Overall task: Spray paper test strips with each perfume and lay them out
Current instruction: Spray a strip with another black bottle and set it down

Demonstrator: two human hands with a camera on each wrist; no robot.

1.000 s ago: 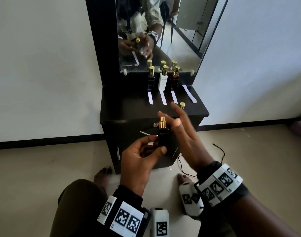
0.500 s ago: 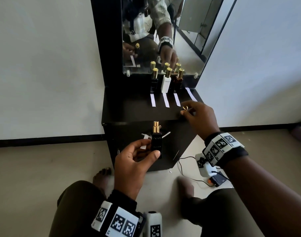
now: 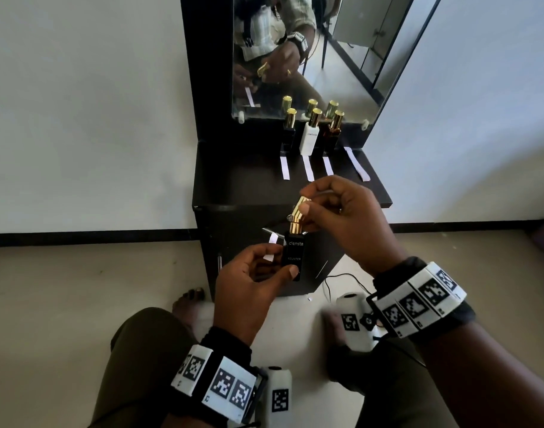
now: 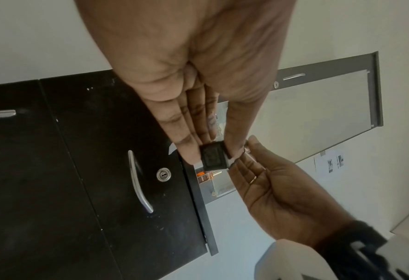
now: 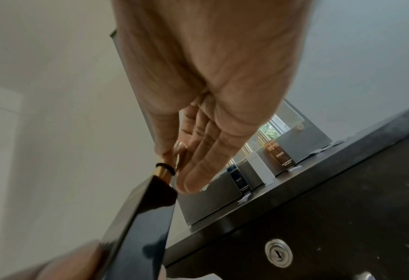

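Note:
My left hand point(image 3: 281, 261) grips a black perfume bottle point(image 3: 293, 256) upright in front of the dresser, with a white paper strip point(image 3: 272, 239) tucked behind its fingers. My right hand point(image 3: 306, 200) pinches a gold cap point(image 3: 301, 206), tilted right over the bottle's gold sprayer point(image 3: 294, 227). In the left wrist view the bottle's base point(image 4: 214, 158) shows between thumb and fingers. The right wrist view shows the gold neck point(image 5: 164, 171) under my fingers. Several strips point(image 3: 308, 172) lie on the dresser top point(image 3: 233, 186).
Three capped bottles stand at the mirror's foot: dark point(image 3: 289, 131), white point(image 3: 309, 137) and amber point(image 3: 332, 134). The dresser door has a lock point(image 4: 164, 174) and a handle point(image 4: 138, 181). A cable point(image 3: 335, 278) lies on the floor by my feet.
My right hand reached to the dresser's front right, took the gold cap and brought it back over the bottle. The left hand kept the bottle and strip.

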